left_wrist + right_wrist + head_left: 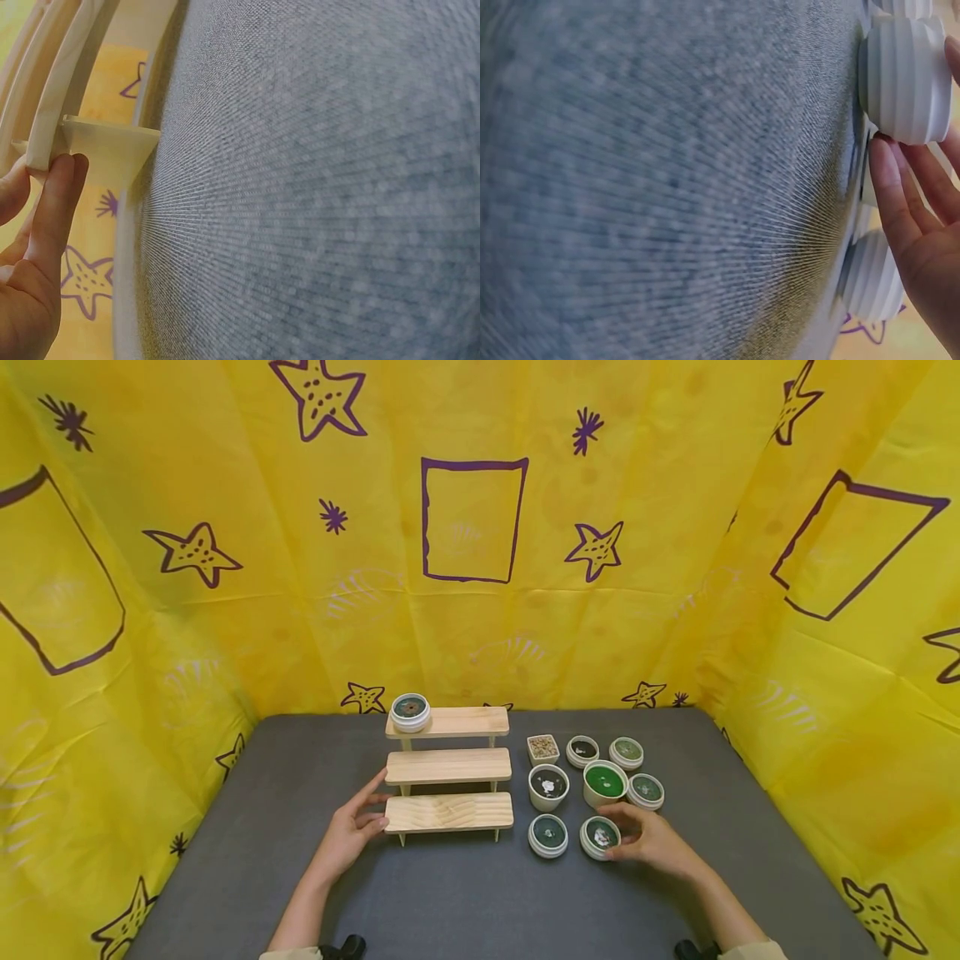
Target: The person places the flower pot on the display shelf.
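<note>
A three-tier wooden stand [448, 812] stands mid-table, with a round white pot [410, 713] at the left end of its top tier. My left hand [351, 835] is at the stand's left side; in the left wrist view its thumb and fingers [56, 214] lie on either side of a board's end. To the right, my right hand [654, 839] holds a small ribbed white pot [600, 837] by its side, its dark green top marked with white. The right wrist view shows fingers [889, 169] against that pot's ribbed wall [904, 82].
Right of the stand are a dark green pot [548, 835], a bright green pot [605, 782], a black-topped pot [548, 785], a square pot of pebbles [543, 749] and several smaller round pots. Yellow patterned cloth [472, 643] encloses the grey table [465, 910].
</note>
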### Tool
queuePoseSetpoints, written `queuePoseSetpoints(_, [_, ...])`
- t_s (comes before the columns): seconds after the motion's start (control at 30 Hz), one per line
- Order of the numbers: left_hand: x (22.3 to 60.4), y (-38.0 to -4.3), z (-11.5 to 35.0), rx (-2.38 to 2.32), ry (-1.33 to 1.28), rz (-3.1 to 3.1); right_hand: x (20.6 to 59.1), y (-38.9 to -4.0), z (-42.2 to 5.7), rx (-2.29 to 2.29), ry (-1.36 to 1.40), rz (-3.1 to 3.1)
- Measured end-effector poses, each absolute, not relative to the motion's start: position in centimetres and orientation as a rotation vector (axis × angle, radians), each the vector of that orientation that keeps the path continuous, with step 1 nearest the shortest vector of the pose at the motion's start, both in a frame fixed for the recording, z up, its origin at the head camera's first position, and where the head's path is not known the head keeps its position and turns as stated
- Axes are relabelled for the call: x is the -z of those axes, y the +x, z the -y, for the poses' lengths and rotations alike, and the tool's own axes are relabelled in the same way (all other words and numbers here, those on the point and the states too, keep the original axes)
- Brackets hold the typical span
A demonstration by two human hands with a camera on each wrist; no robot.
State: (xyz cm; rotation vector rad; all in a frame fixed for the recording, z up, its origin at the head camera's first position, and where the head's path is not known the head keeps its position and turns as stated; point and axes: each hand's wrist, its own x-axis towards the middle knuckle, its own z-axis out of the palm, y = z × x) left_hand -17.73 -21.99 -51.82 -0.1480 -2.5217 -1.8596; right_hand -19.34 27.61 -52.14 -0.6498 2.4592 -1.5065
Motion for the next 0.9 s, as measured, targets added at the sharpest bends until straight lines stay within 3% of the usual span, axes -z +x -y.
queuePoseSetpoints(0.53, [52.0,-17.8,22.1,1.864,-0.161,2.509,52.7,-19.1,-27.6,1.525,-0.639,-2.436])
queuePoseSetpoints(0.9, [52.0,-17.8,22.1,1.866,-0.166,2.508,51.0,-18.6,-27.1,1.520,-0.657,-2.506])
